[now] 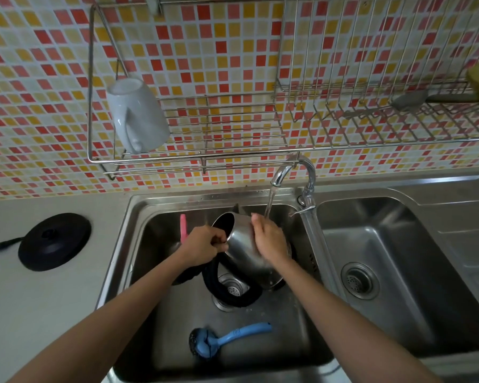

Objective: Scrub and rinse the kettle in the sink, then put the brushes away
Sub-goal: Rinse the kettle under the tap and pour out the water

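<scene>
The steel kettle (241, 244) is in the left basin of the sink (177, 196), tilted so its dark open mouth faces up and to the left, its base low over the drain strainer (233, 288) and its black handle (213, 275) looping underneath. The left hand (202, 246) grasps the kettle at the rim, just where the handle begins, fingers curled round it. The right hand (270, 239) lies flat on the shiny side of the kettle with fingers fairly straight, holding nothing. Water (268, 205) runs from the tap (291, 168) and lands by the right fingertips on the kettle.

2 brushes are in the same basin: a blue brush (227, 337) lies on the floor near the front edge, and a pink brush (182, 228) leans at the back left, partly hidden by the left hand. On the desk (39, 313) to the left sits the black kettle base (54, 241) with its cord. A white mug (136, 117) hangs on the wire rack (219, 134) on the tiled wall
</scene>
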